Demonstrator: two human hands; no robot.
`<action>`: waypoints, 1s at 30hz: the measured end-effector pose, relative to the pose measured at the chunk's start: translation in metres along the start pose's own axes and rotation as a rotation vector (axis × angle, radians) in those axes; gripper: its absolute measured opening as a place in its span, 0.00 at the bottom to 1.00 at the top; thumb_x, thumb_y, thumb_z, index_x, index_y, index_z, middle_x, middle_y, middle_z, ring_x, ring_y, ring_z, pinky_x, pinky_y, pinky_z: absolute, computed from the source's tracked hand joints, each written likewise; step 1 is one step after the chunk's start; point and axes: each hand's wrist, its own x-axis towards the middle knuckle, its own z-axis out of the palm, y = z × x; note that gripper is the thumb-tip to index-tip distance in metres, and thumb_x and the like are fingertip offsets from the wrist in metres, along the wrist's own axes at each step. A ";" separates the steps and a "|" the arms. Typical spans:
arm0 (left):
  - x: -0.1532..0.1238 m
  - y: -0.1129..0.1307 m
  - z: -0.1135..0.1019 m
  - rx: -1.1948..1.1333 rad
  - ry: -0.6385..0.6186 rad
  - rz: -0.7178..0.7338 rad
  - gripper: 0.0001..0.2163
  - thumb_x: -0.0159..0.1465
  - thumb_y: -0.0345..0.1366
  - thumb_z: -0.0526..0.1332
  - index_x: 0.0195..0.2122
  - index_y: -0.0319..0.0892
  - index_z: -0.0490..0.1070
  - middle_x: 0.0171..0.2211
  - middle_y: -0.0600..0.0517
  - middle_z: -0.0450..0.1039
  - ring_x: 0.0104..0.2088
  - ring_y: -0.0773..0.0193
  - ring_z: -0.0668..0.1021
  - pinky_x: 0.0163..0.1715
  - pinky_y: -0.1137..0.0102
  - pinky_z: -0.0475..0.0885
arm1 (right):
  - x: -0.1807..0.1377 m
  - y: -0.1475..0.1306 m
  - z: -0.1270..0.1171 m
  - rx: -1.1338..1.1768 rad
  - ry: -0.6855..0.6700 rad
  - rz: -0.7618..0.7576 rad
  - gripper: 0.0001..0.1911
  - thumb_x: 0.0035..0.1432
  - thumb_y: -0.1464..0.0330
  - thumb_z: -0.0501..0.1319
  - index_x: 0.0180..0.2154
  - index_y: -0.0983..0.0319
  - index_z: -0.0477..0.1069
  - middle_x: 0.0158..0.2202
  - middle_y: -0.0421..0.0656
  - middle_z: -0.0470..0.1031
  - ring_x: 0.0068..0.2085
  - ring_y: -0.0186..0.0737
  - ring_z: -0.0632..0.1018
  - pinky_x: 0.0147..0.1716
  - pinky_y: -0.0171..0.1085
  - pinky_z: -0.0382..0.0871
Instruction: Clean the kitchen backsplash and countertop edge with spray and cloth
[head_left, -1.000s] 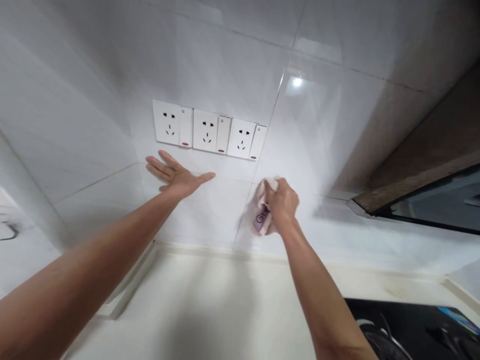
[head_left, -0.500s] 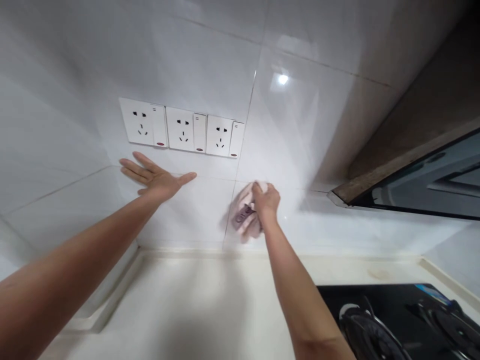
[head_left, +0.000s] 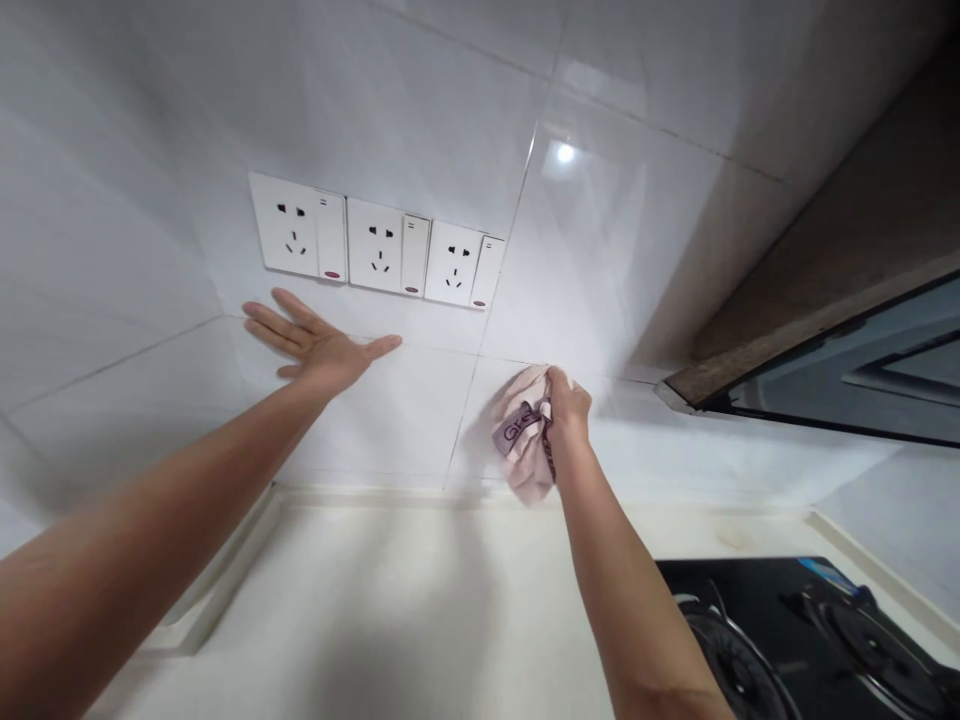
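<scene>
My left hand lies spread on the white tiled wall, fingers pointing left and thumb out to the right, just below the left socket. A crumpled pale pink cloth with dark purple lettering is bunched in my right hand. That hand presses it to the wall, lower and to the right of the row of sockets. Part of my right hand's fingers is hidden behind the cloth. The middle socket and the right socket sit above and between both hands.
A cream countertop with a raised back edge runs beneath the wall. At the lower right is a black gas hob with burners. A dark range hood juts out from the upper right, its corner close to my right hand.
My right hand has slid the cloth a little to the right along the wall. My left hand keeps its place beneath the sockets, while the view has shifted slightly.
</scene>
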 end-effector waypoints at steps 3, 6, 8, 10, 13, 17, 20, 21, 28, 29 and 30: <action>0.002 0.000 0.001 0.002 -0.005 -0.013 0.77 0.45 0.57 0.78 0.73 0.40 0.12 0.73 0.34 0.07 0.72 0.31 0.21 0.66 0.26 0.43 | -0.005 0.001 0.005 0.028 -0.017 0.047 0.10 0.54 0.61 0.62 0.27 0.59 0.68 0.21 0.35 0.67 0.24 0.35 0.68 0.22 0.33 0.64; 0.005 0.000 0.002 0.049 -0.019 -0.056 0.79 0.42 0.54 0.80 0.72 0.41 0.11 0.73 0.35 0.06 0.73 0.34 0.21 0.67 0.27 0.44 | -0.004 0.000 0.005 0.025 -0.029 0.070 0.08 0.52 0.62 0.63 0.27 0.60 0.70 0.21 0.35 0.69 0.25 0.35 0.70 0.22 0.33 0.65; 0.006 0.000 0.003 0.056 -0.014 -0.051 0.79 0.42 0.55 0.80 0.72 0.40 0.11 0.73 0.34 0.05 0.73 0.34 0.21 0.67 0.27 0.44 | -0.003 -0.001 0.004 -0.001 -0.012 0.055 0.09 0.51 0.63 0.64 0.27 0.61 0.71 0.21 0.35 0.69 0.25 0.35 0.69 0.21 0.33 0.63; 0.007 0.000 0.002 0.043 -0.013 -0.025 0.78 0.44 0.56 0.79 0.72 0.39 0.11 0.73 0.34 0.05 0.72 0.33 0.21 0.66 0.27 0.43 | -0.001 -0.001 0.001 -0.035 0.012 0.034 0.10 0.51 0.62 0.66 0.26 0.61 0.71 0.20 0.35 0.68 0.25 0.34 0.68 0.20 0.33 0.60; 0.008 0.001 0.002 0.070 -0.043 -0.051 0.77 0.45 0.55 0.78 0.72 0.40 0.10 0.73 0.36 0.04 0.73 0.35 0.21 0.67 0.29 0.45 | 0.001 0.000 -0.003 -0.024 0.010 0.038 0.12 0.50 0.60 0.67 0.26 0.62 0.71 0.21 0.36 0.70 0.25 0.34 0.69 0.21 0.33 0.62; 0.010 0.000 0.005 0.086 -0.034 -0.068 0.79 0.41 0.54 0.79 0.72 0.42 0.11 0.73 0.36 0.06 0.73 0.37 0.21 0.67 0.29 0.46 | -0.002 0.004 0.002 0.132 -0.047 0.125 0.13 0.51 0.58 0.67 0.31 0.62 0.72 0.25 0.37 0.74 0.27 0.37 0.74 0.26 0.34 0.70; 0.010 -0.003 0.006 0.053 -0.001 -0.042 0.80 0.39 0.55 0.80 0.73 0.42 0.12 0.74 0.36 0.08 0.73 0.35 0.22 0.66 0.28 0.46 | -0.012 0.007 0.022 0.197 -0.127 0.172 0.12 0.51 0.60 0.66 0.31 0.61 0.70 0.26 0.37 0.74 0.28 0.36 0.75 0.28 0.34 0.72; 0.009 -0.004 0.006 0.041 0.005 -0.026 0.80 0.40 0.57 0.79 0.73 0.41 0.12 0.74 0.35 0.08 0.73 0.34 0.22 0.66 0.28 0.46 | -0.018 0.007 0.032 0.205 -0.151 0.173 0.11 0.51 0.61 0.66 0.31 0.61 0.70 0.26 0.37 0.74 0.27 0.36 0.75 0.28 0.34 0.71; -0.003 -0.002 -0.001 0.013 0.016 0.022 0.75 0.47 0.61 0.76 0.73 0.37 0.13 0.74 0.34 0.08 0.73 0.32 0.23 0.67 0.29 0.43 | -0.056 0.009 0.083 0.183 -0.278 0.147 0.10 0.52 0.64 0.65 0.25 0.61 0.68 0.20 0.34 0.67 0.23 0.32 0.67 0.22 0.32 0.62; -0.004 -0.001 -0.001 0.018 0.018 0.022 0.75 0.48 0.61 0.75 0.72 0.37 0.13 0.74 0.33 0.08 0.73 0.32 0.24 0.67 0.29 0.44 | -0.055 0.008 0.082 0.158 -0.273 0.127 0.10 0.52 0.63 0.65 0.25 0.61 0.68 0.19 0.33 0.66 0.23 0.32 0.66 0.22 0.32 0.61; -0.005 0.000 -0.002 0.025 0.018 0.024 0.75 0.48 0.61 0.75 0.72 0.36 0.13 0.74 0.32 0.09 0.73 0.32 0.24 0.67 0.28 0.44 | -0.053 0.007 0.078 0.129 -0.260 0.103 0.11 0.52 0.63 0.66 0.24 0.61 0.68 0.19 0.33 0.65 0.22 0.32 0.66 0.22 0.32 0.61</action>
